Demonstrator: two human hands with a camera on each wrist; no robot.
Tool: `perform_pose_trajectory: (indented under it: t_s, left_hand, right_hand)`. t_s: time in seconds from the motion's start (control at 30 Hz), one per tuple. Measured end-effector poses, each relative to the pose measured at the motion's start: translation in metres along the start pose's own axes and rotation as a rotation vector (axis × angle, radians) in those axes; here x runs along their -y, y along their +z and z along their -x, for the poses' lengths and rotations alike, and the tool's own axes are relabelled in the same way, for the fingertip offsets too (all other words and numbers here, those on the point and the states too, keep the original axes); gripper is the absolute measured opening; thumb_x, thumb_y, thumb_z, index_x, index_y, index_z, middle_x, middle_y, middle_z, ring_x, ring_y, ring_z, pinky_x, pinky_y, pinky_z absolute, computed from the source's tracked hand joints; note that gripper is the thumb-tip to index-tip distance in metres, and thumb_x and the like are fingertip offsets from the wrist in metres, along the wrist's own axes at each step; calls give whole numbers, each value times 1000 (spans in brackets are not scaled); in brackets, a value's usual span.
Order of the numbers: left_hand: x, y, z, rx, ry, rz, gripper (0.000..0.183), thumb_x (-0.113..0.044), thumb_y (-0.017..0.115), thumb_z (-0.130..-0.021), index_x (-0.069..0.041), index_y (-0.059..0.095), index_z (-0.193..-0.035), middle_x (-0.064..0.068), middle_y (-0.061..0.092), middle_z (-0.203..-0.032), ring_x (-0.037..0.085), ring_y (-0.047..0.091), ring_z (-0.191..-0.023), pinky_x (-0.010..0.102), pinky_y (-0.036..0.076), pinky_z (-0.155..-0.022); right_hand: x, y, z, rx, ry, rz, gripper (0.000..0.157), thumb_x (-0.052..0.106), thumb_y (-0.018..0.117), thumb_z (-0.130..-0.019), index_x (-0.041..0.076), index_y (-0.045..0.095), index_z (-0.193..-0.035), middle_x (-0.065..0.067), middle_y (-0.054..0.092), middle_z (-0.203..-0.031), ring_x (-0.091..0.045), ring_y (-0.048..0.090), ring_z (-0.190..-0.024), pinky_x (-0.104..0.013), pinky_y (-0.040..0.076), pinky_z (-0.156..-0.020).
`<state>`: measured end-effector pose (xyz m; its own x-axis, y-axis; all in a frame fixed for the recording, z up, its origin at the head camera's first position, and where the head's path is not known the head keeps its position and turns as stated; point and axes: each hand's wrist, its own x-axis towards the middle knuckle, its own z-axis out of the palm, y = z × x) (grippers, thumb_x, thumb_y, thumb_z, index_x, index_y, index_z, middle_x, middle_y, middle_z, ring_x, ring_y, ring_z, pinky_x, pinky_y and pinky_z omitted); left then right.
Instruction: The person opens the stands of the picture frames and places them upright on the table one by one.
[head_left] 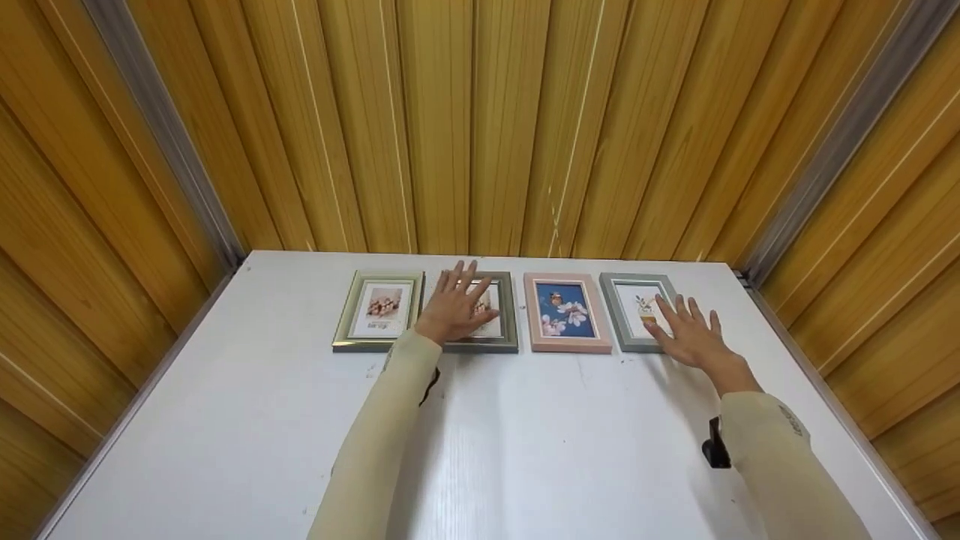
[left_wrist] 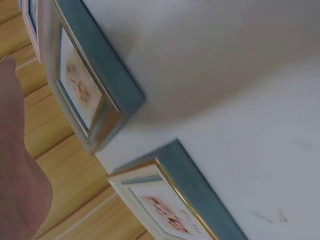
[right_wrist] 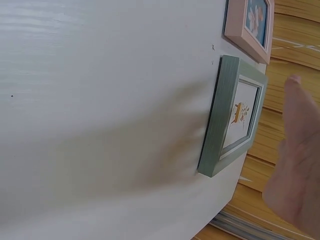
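Observation:
Several picture frames lie in a row along the far side of a white table. My left hand (head_left: 456,306), fingers spread, is over the dark grey-green picture frame (head_left: 508,319) and hides part of its picture. To its left lies the gold-green picture frame (head_left: 347,311), also seen in the left wrist view. My right hand (head_left: 694,337) is spread above the right part of the sage green picture frame (head_left: 621,319). In the right wrist view a gap shows between that hand and this frame. Between the hands lies the pink picture frame (head_left: 531,315) with a bird and blossoms.
The white table (head_left: 562,427) fills the lower view. Yellow wood-look panels (head_left: 480,135) rise behind it and at both sides, with grey metal posts (head_left: 161,124) at the corners. A black strapped object (head_left: 717,444) sits at my right wrist.

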<state>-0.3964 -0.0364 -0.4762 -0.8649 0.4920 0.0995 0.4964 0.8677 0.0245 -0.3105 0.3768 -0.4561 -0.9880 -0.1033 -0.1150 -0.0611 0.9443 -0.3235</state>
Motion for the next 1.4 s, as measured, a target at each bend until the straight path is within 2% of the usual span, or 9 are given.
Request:
perform_pose_trajectory:
  t_s: [0.2,0.33,0.6,0.73,0.83,1.0,1.07,1.23,1.4]
  left_hand:
    - [-45,-2,-14,50,39,-1,67,-49,38,-108,-19,17,-165,13,14,-173,32,10,-160,50,11,-130]
    - [-81,-4,-22,55,73,67,63,-42,46,-107,-16,28,-162,14,22,-170,33,16,-159,50,15,-130]
    - [-163,2,-36,127,89,446,63,-29,55,-104,-9,33,-159,16,29,-168,31,20,-158,43,17,-130]
    - [-193,8,-42,150,77,700,62,-18,55,-101,-1,32,-157,19,29,-167,31,24,-157,38,19,-130]
    - [-210,14,-45,165,9,932,63,-13,54,-100,1,31,-157,18,32,-165,30,28,-156,38,23,-129]
    - [-233,26,-44,224,-191,1368,66,-16,55,-98,-4,31,-159,15,32,-166,30,28,-156,46,24,-128]
    - [-240,31,-43,244,-208,1488,65,-15,54,-99,-6,33,-159,15,31,-167,31,26,-156,50,22,-128]
    - [-249,36,-44,290,-123,1634,58,-13,48,-100,-12,39,-157,11,30,-168,32,20,-158,54,15,-129]
    - [-253,30,-48,337,-113,1660,57,-21,50,-101,-17,41,-157,9,26,-169,32,16,-159,57,8,-129]
  right_hand:
    - [-3,9,-3,22,19,-22,75,49,33,-109,-1,13,-161,-41,1,-162,-58,-5,-151,-72,-8,-120]
    - [-6,13,-2,31,-6,-2,69,37,41,-109,-5,19,-159,-45,10,-158,-63,6,-148,-75,6,-119]
    - [-21,24,10,52,17,-17,59,25,46,-107,-13,34,-151,-48,19,-154,-65,20,-143,-71,21,-118]
    - [-30,30,12,-30,-8,7,48,14,48,-104,-17,46,-141,-50,32,-146,-66,32,-137,-70,29,-115]
    - [-35,34,12,-100,-22,-9,44,9,50,-101,-20,51,-135,-51,38,-141,-67,38,-132,-69,34,-112]
    - [-38,41,11,-139,21,-83,42,8,49,-101,-22,51,-131,-51,40,-138,-65,41,-131,-68,37,-111]
    - [-39,44,10,-141,42,-110,41,8,49,-102,-23,51,-129,-48,45,-134,-62,47,-128,-67,40,-109]
    - [-38,46,5,-163,82,-178,39,10,48,-102,-21,50,-126,-41,54,-123,-53,56,-116,-60,48,-101]
    - [-41,38,1,-196,156,-282,49,13,47,-102,-22,41,-136,-45,46,-133,-57,48,-125,-62,41,-109]
